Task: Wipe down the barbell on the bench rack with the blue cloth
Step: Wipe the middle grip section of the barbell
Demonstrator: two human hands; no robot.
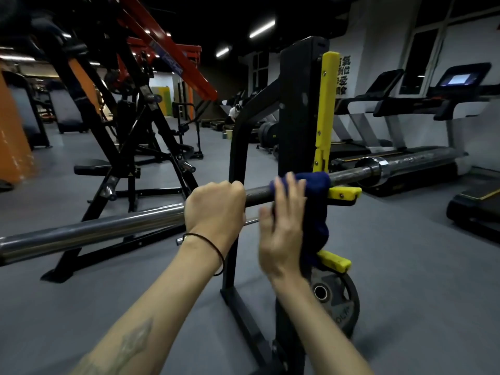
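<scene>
While the left hand (216, 204) grips the barbell (92, 232), the right hand (284, 226) presses the blue cloth (311, 185) against it.

Head view: cloth draped over the bar just beside the rack's yellow hook (345, 192); right fingers straight and blurred; a weight plate (338, 301) leans by the rack base.

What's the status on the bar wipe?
Left hand grips bar. Right hand presses blue cloth over bar. Yellow rack hook just beyond cloth.

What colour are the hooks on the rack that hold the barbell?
Yellow hooks, clearest in the head view, on the black rack.
</scene>
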